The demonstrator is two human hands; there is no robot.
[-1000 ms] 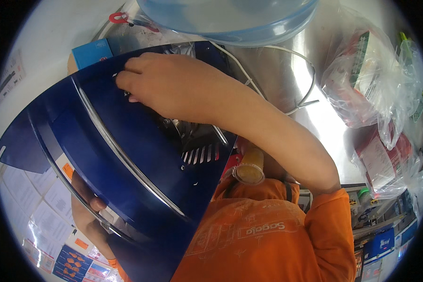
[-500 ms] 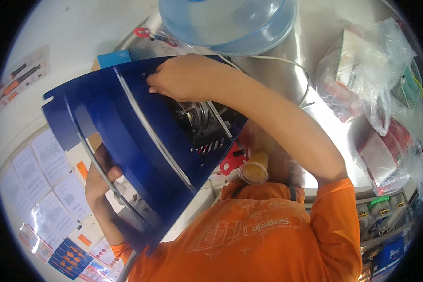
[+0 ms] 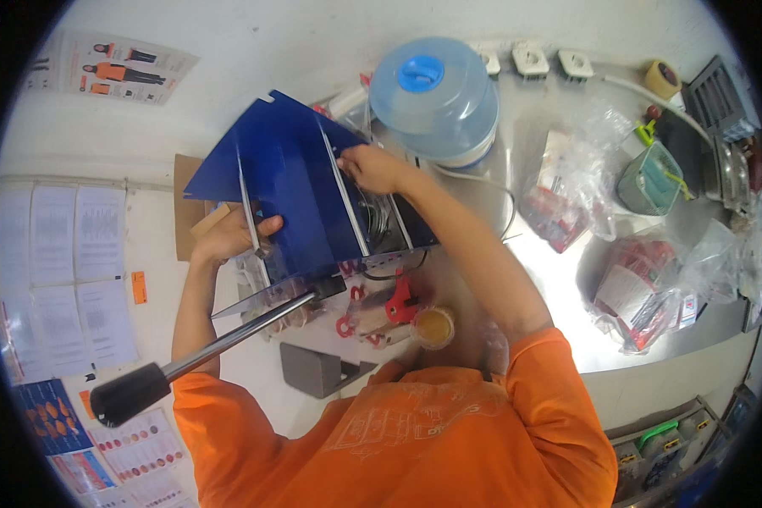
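Note:
A tilted blue sheet-metal machine housing (image 3: 292, 190) stands in front of me, with bright metal rods (image 3: 345, 193) across it and coiled metal parts (image 3: 379, 216) partly visible inside. From its lower corner a chrome lever (image 3: 237, 334) with a black grip (image 3: 129, 394) sticks out towards the lower left. My left hand (image 3: 229, 235) is closed round the housing's left side by a rod, thumb on the blue sheet. My right hand (image 3: 371, 168) is closed at the upper right of the housing, beside another rod; what its fingertips hold is hidden.
Behind the housing stands a blue water jug (image 3: 432, 102). A cup of yellow drink (image 3: 433, 327), red-handled tools (image 3: 400, 300) and a grey bracket (image 3: 317, 370) are nearer me. Plastic-bagged packs (image 3: 639, 292) and a green basket (image 3: 650, 182) sit on the metal counter (image 3: 559, 334).
The view has shifted back, showing more of the counter and the whole lever. The housing appears tilted differently. My right hand is now closed beside the rod; my left still grips the side.

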